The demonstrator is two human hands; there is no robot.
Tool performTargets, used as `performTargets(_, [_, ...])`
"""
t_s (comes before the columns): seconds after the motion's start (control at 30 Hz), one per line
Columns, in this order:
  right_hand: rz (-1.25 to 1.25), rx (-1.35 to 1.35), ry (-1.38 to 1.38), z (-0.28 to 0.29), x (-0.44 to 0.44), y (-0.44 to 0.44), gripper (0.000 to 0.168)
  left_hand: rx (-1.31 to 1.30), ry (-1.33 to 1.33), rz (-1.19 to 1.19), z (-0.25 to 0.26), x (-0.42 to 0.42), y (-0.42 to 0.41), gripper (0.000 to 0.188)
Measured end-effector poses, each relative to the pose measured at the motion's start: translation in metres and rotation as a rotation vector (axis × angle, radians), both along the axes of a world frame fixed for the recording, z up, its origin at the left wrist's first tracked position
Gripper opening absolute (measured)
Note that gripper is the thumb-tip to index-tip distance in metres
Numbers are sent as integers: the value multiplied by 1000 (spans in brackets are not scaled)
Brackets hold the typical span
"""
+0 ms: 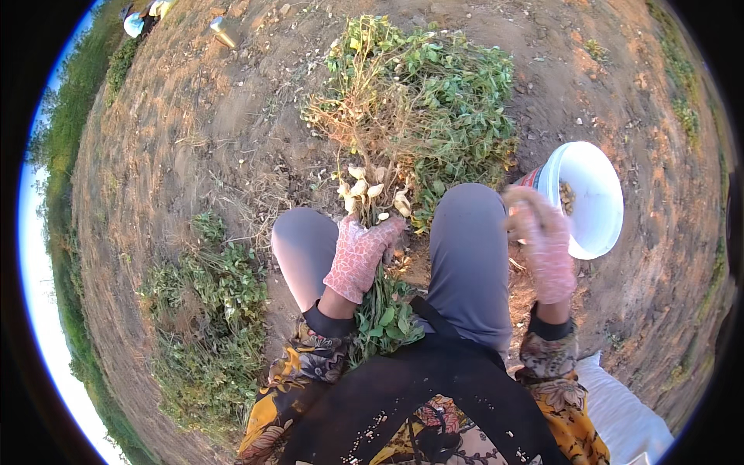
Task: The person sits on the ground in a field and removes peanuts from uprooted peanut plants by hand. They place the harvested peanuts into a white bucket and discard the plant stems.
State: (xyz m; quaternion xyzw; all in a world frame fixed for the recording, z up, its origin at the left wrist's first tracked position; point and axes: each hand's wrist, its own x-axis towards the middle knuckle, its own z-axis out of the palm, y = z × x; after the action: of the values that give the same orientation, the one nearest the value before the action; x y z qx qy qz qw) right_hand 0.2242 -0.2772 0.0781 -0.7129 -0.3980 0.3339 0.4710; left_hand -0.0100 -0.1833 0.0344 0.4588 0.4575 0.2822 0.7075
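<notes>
My left hand (361, 256), in a pink patterned glove, grips the stems of a peanut plant (388, 318) between my knees. Pale peanut pods (360, 187) hang in a cluster just beyond its fingers, and the leafy end lies towards my lap. Over the ground beside my right knee is my right hand (540, 238), also gloved and blurred, at the near side of a white plastic bucket (596, 197). Whether it holds anything cannot be told. The bucket is tipped towards me, and some peanuts (567, 197) show inside it.
A large heap of uprooted peanut plants (459, 104) lies ahead, another heap (209, 325) to the left. A white sack (622, 407) lies at lower right. A metallic cylindrical container (222, 32) stands far off on bare soil, near a partly visible person (142, 20) at upper left.
</notes>
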Motion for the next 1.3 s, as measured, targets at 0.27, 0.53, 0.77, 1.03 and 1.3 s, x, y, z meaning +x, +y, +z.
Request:
performTargets(0.27, [503, 163, -491, -30, -76, 53, 23, 58, 122, 89, -18, -1, -1, 31])
performTargets(0.53, [815, -192, -248, 14, -21, 22, 17, 573, 457, -229, -38, 30, -20, 38])
performTargets(0.77, [502, -80, 84, 25, 40, -54, 13, -197, 78, -8, -35, -5, 24, 23])
performTargets(1.03, [-303, -99, 49, -3, 67, -24, 35, -392, -511, -114, -16, -7, 2, 46])
performTargets(1.3, [252, 125, 935, -51, -68, 76, 45, -478, -742, -316, 3, -5, -14, 65])
